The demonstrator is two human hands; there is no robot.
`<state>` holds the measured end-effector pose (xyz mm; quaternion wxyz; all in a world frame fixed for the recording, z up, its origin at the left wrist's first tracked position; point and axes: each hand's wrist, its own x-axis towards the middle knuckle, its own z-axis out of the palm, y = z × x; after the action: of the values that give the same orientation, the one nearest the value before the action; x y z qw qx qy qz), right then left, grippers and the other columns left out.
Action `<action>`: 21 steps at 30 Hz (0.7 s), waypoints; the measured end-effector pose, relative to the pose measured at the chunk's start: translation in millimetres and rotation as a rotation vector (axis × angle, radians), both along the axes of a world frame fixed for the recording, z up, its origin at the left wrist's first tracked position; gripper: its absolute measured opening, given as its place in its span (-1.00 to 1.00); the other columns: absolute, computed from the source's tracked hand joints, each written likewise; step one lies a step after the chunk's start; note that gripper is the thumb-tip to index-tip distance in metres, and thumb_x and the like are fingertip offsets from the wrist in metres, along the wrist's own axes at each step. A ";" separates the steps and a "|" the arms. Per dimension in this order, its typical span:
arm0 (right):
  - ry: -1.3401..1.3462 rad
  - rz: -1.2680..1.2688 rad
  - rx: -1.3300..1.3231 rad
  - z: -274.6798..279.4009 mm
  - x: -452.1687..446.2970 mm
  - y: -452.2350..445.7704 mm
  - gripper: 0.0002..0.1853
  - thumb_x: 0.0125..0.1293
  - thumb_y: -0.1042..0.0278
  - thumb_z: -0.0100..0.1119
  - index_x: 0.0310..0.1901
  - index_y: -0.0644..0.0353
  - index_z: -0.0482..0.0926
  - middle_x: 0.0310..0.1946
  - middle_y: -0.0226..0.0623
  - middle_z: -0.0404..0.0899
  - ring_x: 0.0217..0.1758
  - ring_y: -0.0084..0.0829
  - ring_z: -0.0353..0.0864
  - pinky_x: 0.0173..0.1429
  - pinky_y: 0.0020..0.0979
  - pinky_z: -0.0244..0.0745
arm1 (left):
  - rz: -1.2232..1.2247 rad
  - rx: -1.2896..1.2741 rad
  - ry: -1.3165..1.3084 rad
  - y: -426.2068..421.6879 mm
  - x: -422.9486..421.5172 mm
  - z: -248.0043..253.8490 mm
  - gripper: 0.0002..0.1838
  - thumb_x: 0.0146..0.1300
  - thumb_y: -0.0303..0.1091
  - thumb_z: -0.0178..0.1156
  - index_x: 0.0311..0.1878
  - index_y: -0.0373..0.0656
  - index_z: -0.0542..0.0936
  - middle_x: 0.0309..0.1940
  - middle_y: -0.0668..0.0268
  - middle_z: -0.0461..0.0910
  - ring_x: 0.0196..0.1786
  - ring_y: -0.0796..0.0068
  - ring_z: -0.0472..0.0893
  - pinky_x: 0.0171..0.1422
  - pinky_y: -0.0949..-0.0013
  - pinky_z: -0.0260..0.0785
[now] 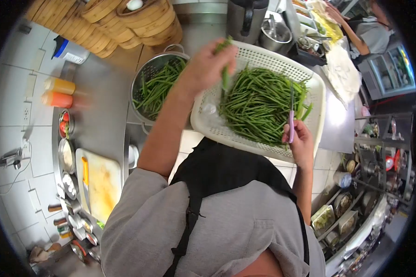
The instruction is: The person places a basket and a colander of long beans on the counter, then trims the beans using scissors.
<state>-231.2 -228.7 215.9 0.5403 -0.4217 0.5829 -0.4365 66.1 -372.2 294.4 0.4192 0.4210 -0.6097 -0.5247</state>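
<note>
My left hand [209, 68] is closed around a few green beans [225, 77], above the left end of a white perforated plastic basket [316, 111]. A large heap of green beans [259, 104] fills much of that basket. My right hand [302, 145], at the basket's near right side, grips a small knife [291, 117] by its pinkish handle. Its narrow blade points away from me over the heap. Left of the basket stands a metal colander [137, 87] with more green beans [159, 85] in it, partly behind my left forearm.
A cutting board [108, 184] with an orange-handled knife [85, 173] lies on the left counter. Bamboo steamers [148, 27] are stacked at the far left. Beyond the basket stand a dark pitcher [246, 23] and a metal pot [276, 34]. Another person [374, 37] is at the far right.
</note>
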 end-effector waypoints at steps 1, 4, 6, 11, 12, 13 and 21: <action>0.013 0.014 0.005 0.7 0.0 0.0 -0.93 0.49 0.47 0.16 -0.13 0.26 0.58 -0.35 -0.46 0.57 -0.38 -0.65 0.54 -0.26 -0.57 0.44 | 0.103 0.055 -0.052 -0.3 20.2 9.9 -0.70 0.52 -0.03 0.14 -0.16 -0.07 0.60 -0.43 0.49 0.57 -0.37 0.71 0.44 -0.34 0.53 0.21; 0.022 0.027 0.014 -5.9 -3.5 -1.1 -0.93 0.48 0.48 0.16 -0.13 0.28 0.57 -0.36 -0.46 0.57 -0.39 -0.64 0.54 -0.27 -0.57 0.43 | 0.086 0.108 -0.348 -10.6 87.2 15.9 -0.66 0.47 -0.02 0.21 -0.03 -0.12 0.62 -0.36 0.44 0.64 -0.26 0.62 0.53 -0.19 0.47 0.35; 0.012 0.055 -0.029 -9.5 -4.4 -2.2 -0.93 0.48 0.48 0.16 -0.13 0.29 0.57 -0.36 -0.45 0.57 -0.39 -0.63 0.54 -0.27 -0.57 0.43 | -0.038 0.107 -0.587 -8.9 123.7 6.0 -0.60 0.44 -0.01 0.26 0.05 -0.16 0.63 -0.30 0.38 0.67 -0.19 0.55 0.59 -0.08 0.43 0.43; 0.001 0.040 -0.001 -4.1 -1.4 -2.4 -0.94 0.48 0.48 0.18 -0.13 0.28 0.58 -0.36 -0.46 0.57 -0.41 -0.64 0.53 -0.28 -0.57 0.44 | 0.251 -0.002 -1.054 7.8 160.3 -2.2 -0.37 0.25 0.04 0.43 0.21 -0.23 0.58 0.07 0.11 0.70 0.16 0.21 0.66 0.28 0.21 0.45; -0.002 0.043 -0.001 -5.3 -1.2 -2.5 -0.94 0.48 0.48 0.18 -0.13 0.28 0.58 -0.36 -0.46 0.57 -0.41 -0.64 0.53 -0.28 -0.57 0.44 | 0.291 0.000 -0.982 9.5 163.9 -2.8 -0.35 0.22 0.05 0.45 0.22 -0.21 0.58 0.13 0.09 0.69 0.19 0.19 0.66 0.29 0.20 0.45; 0.015 0.058 0.004 -6.6 -3.4 -2.7 -0.94 0.48 0.48 0.18 -0.13 0.27 0.58 -0.36 -0.46 0.57 -0.40 -0.64 0.54 -0.28 -0.58 0.43 | 0.294 0.001 -0.982 11.4 164.0 -4.2 -0.35 0.22 0.05 0.45 0.22 -0.21 0.58 0.13 0.09 0.69 0.19 0.19 0.66 0.29 0.20 0.45; 0.058 0.056 -0.007 -6.3 -3.9 -2.2 -0.95 0.46 0.50 0.15 -0.16 0.26 0.58 -0.36 -0.45 0.61 -0.39 -0.64 0.55 -0.30 -0.57 0.43 | 0.300 -0.283 -0.913 13.9 115.3 -52.0 -0.30 0.27 0.06 0.40 0.36 -0.12 0.51 0.29 0.00 0.58 0.35 0.06 0.55 0.42 0.15 0.39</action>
<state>-235.1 -230.9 209.6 0.5334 -0.4522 0.5848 -0.4110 181.4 -358.2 242.4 0.2337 0.6298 -0.7287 -0.1331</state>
